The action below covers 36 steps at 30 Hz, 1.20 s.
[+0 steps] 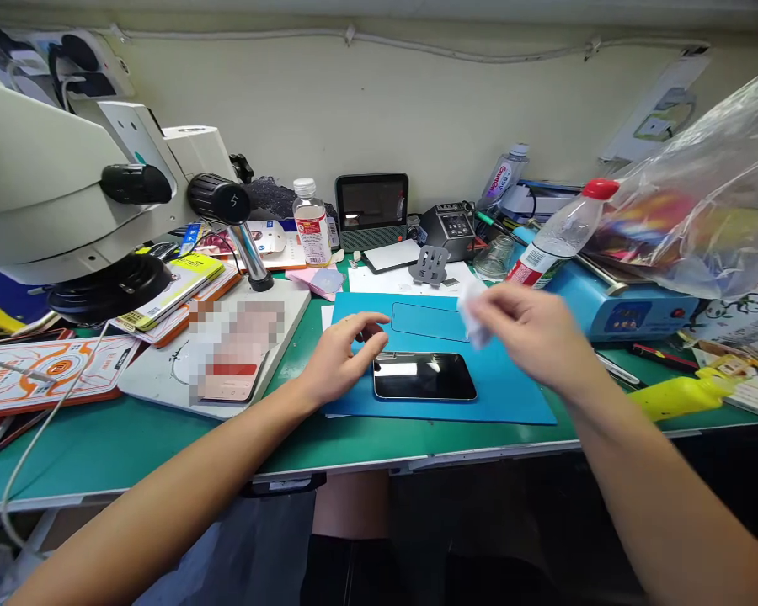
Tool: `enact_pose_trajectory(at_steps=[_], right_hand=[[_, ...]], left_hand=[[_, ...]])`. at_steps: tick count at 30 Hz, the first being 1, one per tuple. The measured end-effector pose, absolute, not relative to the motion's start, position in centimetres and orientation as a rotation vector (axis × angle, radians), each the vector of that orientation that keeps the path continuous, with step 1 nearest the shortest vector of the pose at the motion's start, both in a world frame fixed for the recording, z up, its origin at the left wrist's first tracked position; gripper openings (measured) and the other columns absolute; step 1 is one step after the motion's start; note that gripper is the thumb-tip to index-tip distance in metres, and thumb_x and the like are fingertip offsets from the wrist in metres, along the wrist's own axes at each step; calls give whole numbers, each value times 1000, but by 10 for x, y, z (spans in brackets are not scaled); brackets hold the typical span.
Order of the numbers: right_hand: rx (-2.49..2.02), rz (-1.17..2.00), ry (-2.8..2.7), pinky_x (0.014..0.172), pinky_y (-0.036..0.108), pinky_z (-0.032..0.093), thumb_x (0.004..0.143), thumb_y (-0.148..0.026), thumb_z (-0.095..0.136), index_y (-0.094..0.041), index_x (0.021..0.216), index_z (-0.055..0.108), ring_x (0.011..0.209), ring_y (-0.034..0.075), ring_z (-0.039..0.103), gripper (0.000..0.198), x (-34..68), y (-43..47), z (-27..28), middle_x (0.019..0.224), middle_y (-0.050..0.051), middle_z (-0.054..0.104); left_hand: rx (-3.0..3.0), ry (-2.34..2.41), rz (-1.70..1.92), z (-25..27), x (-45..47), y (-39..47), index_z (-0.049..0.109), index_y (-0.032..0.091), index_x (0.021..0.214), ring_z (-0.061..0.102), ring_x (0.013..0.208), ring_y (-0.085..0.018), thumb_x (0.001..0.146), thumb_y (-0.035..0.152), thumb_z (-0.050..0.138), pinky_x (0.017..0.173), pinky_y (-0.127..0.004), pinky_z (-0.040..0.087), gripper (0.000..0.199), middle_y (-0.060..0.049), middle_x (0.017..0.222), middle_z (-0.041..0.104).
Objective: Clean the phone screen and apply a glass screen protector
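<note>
A smartphone with a dark, glossy screen lies face up on a blue mat. My left hand is at the phone's left end, fingers curved and thumb apart from them, with no object visible in its grasp. Above the mat's right part, my right hand pinches a crumpled white tissue or cloth, blurred by motion. Behind the phone, a thin black phone-shaped outline shows on the mat; whether it is a loose frame or a drawn line I cannot tell.
A microscope overhangs the left side, its pale base bearing another phone. Bottles, a small screen and a phone stand line the back. At right are a blue machine, a plastic bag and a yellow bottle.
</note>
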State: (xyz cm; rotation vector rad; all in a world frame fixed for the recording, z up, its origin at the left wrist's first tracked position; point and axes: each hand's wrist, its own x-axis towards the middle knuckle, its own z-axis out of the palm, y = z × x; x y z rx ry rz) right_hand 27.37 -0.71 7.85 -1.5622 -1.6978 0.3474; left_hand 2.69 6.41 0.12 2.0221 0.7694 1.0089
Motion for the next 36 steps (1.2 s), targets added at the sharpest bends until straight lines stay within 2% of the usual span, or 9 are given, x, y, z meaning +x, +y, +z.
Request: enact_pose_trajectory(at_steps=[2,6,10,18,23,26,29,33,36], right_hand=[[-1597,729,-1904,58,31,48,84,-47,69,-21,71,74,60,19,64,29,280,-4,80,65,3,71],[-1756,598,-1655,58,31,48,85,-39,64,-20,74,75,59,19,64,25,283,3,71,67,4,72],[-1637,946,-1703,65,32,52,86,-38,64,-19,82,77,67,20,68,23,273,0,57,75,5,75],[-1369,32,-2101,79,39,48,94,-23,56,-21,88,74,84,24,63,20,252,-9,37,86,8,75],[-1452,436,-1817,65,31,49,96,-30,59,-22,92,75,75,19,65,18,242,-15,38,85,3,76],[-1460,632,-1687,60,29,47,96,-39,61,-23,92,76,71,18,65,22,236,-18,37,83,1,76],[-1435,540,-1692,72,31,48,93,-35,64,-23,95,77,81,20,67,18,231,-19,34,92,2,78],[-1409,772,-1586,66,30,47,93,-38,63,-23,96,77,74,18,64,21,229,-18,34,87,2,77],[-1373,911,-1454,64,29,45,89,-42,68,-22,95,78,72,17,62,23,230,-16,36,84,2,75]], left_hand=[[2028,779,1000,1,26,65,65,18,116,61,89,-19,98,33,53,83,-33,48,26,-6,98,72],[2066,769,960,1,26,65,63,19,119,61,96,-21,102,36,46,89,-36,46,30,-7,104,71],[2120,789,869,0,26,65,62,19,121,60,103,-24,104,40,41,94,-39,44,35,-8,108,70],[2168,662,774,-1,25,65,50,20,141,56,111,-26,104,54,35,102,-43,42,52,-11,129,63],[2175,660,700,-3,24,65,37,21,153,52,122,-28,101,60,41,104,-43,43,65,-13,140,57],[2206,593,697,-4,23,66,44,21,149,53,119,-27,104,61,29,105,-44,42,62,-12,133,62],[2239,560,710,-3,22,66,54,20,140,56,111,-25,105,60,24,102,-43,44,60,-10,121,68],[2274,623,699,1,25,64,57,22,135,57,102,-23,100,51,52,89,-35,46,46,-6,110,71],[2284,595,745,4,28,63,69,20,108,56,89,-19,100,37,56,85,-33,43,22,-3,93,72]])
